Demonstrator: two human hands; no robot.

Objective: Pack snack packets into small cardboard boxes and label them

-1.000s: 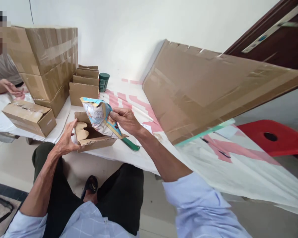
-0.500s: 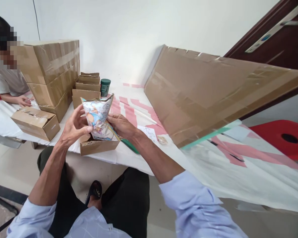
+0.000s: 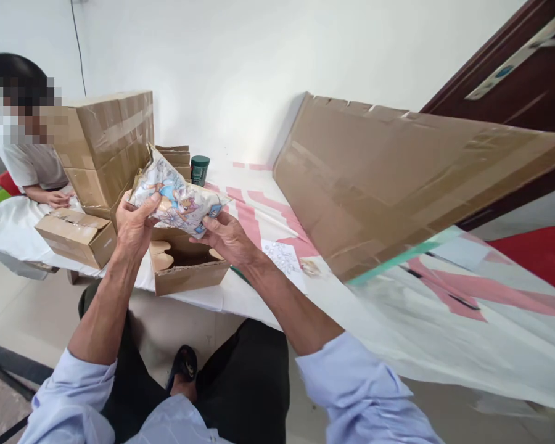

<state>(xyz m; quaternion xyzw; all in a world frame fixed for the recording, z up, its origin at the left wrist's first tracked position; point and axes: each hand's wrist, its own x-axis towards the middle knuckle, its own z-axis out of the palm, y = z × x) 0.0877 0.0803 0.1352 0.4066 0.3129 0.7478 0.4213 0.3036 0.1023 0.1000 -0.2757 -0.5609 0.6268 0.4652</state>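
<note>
A printed packet [image 3: 176, 198] with a cartoon picture is held level above a small open cardboard box [image 3: 187, 266] at the table's near edge. My left hand [image 3: 134, 223] grips the packet's left end, fingers curled round it. My right hand [image 3: 224, 237] holds its right end from below, thumb on top. The box stands open with its flaps up, and its inside looks dark.
Stacked taped cartons [image 3: 106, 145] stand at the back left beside several flat small boxes and a green-lidded jar [image 3: 199, 170]. A closed small box [image 3: 76, 235] lies at the left. A big flattened cardboard sheet [image 3: 398, 179] leans at the right. Another person [image 3: 30, 154] sits at the far left. A printed paper slip [image 3: 282, 256] lies on the table.
The packet has turned from upright to lying level and has been lifted above the open box. My left hand left the box and took hold of the packet.
</note>
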